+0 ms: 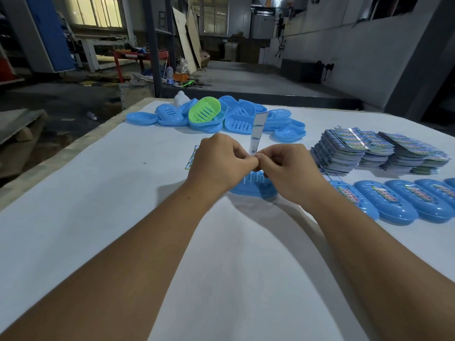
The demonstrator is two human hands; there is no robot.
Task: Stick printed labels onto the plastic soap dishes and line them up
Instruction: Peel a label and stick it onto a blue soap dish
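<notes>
**Label strip held in both hands above one blue dish**

Both bare forearms reach forward from the near edge over the white table [73, 217]; the left hand [219, 161] and the right hand [288, 173] meet at mid-table, fingers curled inward, thumb and fingertips of each pinching the lower end of a narrow label strip [257, 134]; the strip stands nearly upright, tilted slightly right, its pale reverse facing the camera.

Directly beneath the hands a blue soap dish [253, 187] lies on the table, slotted face showing, largely hidden by the wrists; whether either hand touches it cannot be told.

At the far edge a loose pile of blue dishes [236, 119] lies heaped and overlapping; one green dish [204, 110] rests tilted on top of it; a small white object [181, 99] sits behind the pile, its nature unclear.

On the right, stacks of printed labels [376, 151] stand side by side; nearer than these, a row of labelled blue dishes [403, 201] lies flat, side by side, each bearing a coloured label along its top; the row runs off the right edge.

Left of the left hand, a printed sheet [192, 157] lies flat, mostly hidden behind the hand.
</notes>
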